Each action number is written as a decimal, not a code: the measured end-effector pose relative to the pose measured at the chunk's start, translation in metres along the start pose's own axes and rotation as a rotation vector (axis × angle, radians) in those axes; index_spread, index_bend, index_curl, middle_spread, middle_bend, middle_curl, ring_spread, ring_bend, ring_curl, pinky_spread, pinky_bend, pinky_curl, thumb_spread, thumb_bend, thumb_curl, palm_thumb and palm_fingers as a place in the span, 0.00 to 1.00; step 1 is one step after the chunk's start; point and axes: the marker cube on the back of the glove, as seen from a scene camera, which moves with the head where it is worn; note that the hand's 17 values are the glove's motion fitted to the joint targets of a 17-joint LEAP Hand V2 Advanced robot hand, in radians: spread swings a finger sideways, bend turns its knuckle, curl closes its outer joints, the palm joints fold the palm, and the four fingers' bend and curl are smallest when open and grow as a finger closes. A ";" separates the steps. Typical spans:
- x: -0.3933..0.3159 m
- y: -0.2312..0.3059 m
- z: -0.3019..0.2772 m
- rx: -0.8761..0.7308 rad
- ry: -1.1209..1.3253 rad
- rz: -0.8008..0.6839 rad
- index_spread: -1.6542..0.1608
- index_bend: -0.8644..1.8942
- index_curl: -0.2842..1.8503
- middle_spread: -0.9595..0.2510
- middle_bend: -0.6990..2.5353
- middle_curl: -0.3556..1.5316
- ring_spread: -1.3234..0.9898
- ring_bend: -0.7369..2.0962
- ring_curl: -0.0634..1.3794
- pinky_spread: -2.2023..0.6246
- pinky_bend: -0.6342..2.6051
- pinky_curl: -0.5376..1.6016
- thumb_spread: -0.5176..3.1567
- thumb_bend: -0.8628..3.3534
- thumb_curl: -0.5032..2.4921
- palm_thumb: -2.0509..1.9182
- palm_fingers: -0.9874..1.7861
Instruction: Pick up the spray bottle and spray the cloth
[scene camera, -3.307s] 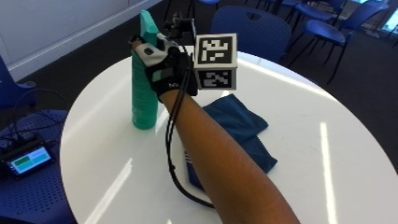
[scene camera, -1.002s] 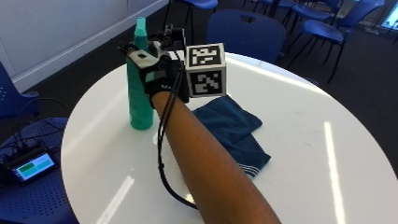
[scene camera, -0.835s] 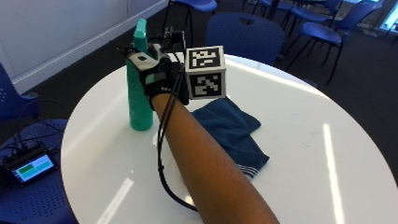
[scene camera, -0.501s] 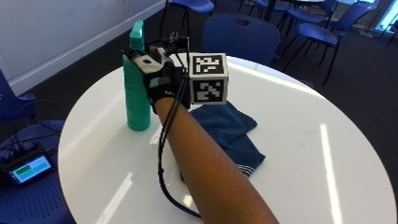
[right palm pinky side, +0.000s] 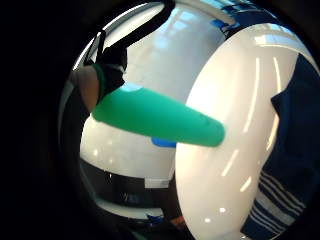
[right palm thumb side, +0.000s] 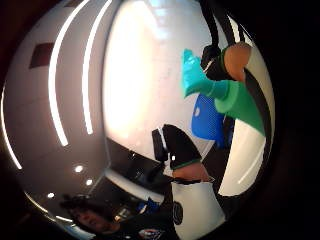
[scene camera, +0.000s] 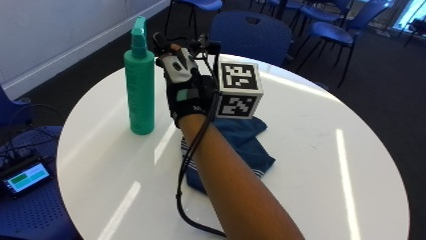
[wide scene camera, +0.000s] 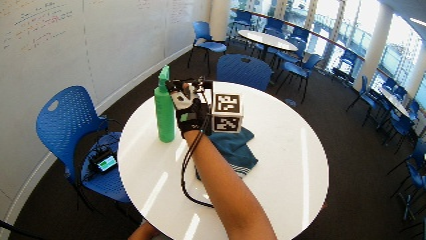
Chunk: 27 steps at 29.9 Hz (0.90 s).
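While the blue striped cloth (scene camera: 229, 150) lies mid-table under the forearm, the gloved right hand (scene camera: 186, 87) hovers beside the upright green spray bottle (scene camera: 140, 82), fingers spread, gripping nothing; white round table (scene camera: 333, 165) lies bare toward its right edge.

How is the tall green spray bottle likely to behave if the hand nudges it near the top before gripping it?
The spray bottle stands upright on the white table, tall and slim with a narrow base, so a nudge up high would probably tip it. Its body looks like smooth, rigid plastic, so it may slip a little on the glossy top. The right hand is beside it, apparently not touching.
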 end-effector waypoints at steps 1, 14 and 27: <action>-0.003 0.004 -0.001 -0.033 -0.029 -0.007 0.72 0.40 0.35 0.67 0.27 0.39 0.51 0.38 0.30 0.82 0.24 0.36 0.39 0.18 0.33 0.68 0.71; -0.039 0.072 0.008 -0.464 -0.122 -0.079 0.69 0.36 0.31 0.68 0.27 0.38 0.52 0.38 0.31 0.83 0.25 0.38 0.41 0.19 0.29 0.60 0.65; -0.019 0.132 0.013 -0.670 0.202 -0.179 0.66 0.38 0.30 0.67 0.27 0.37 0.52 0.36 0.29 0.84 0.25 0.37 0.41 0.20 0.28 0.59 0.59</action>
